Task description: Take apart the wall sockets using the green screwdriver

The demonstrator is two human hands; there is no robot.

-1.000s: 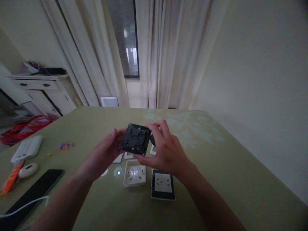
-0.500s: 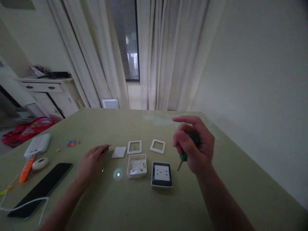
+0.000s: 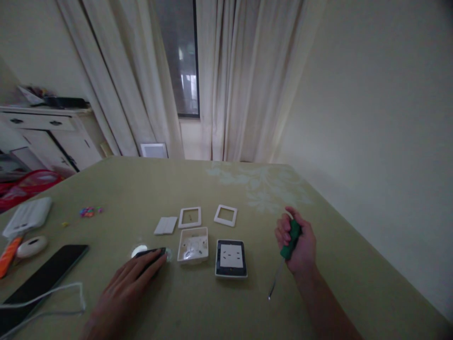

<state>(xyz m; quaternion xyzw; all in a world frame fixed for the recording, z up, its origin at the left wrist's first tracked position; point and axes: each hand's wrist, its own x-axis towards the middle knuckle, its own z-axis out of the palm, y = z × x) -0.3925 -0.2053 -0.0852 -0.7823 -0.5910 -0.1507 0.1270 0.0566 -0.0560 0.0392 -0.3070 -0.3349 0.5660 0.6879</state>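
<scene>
My right hand (image 3: pixel 300 241) is closed around the green handle of a screwdriver (image 3: pixel 290 238), whose thin metal shaft points down and toward me. My left hand (image 3: pixel 132 281) grips a dark flat piece (image 3: pixel 152 252) low over the table; the fingers cover most of it, so its kind is unclear. Between the hands sits a wall socket (image 3: pixel 230 259) with a white face and dark border on a white box. Beside it is an open white mounting box (image 3: pixel 193 245). Behind these lie two white frames, one on the left (image 3: pixel 189 217) and one on the right (image 3: pixel 225 215).
A white switch plate (image 3: pixel 165 225) lies left of the frames. Farther left are a phone (image 3: pixel 42 283), a white cable (image 3: pixel 82 295), an orange-handled tool (image 3: pixel 9 257), a white round object (image 3: pixel 31 246), a white power bank (image 3: pixel 29 217) and small coloured pieces (image 3: pixel 90 212).
My left hand has come nearer to me and right with the dark piece. My right hand has lowered and turned the screwdriver, its fingers now wrapped round the handle. The view has shifted slightly right.
</scene>
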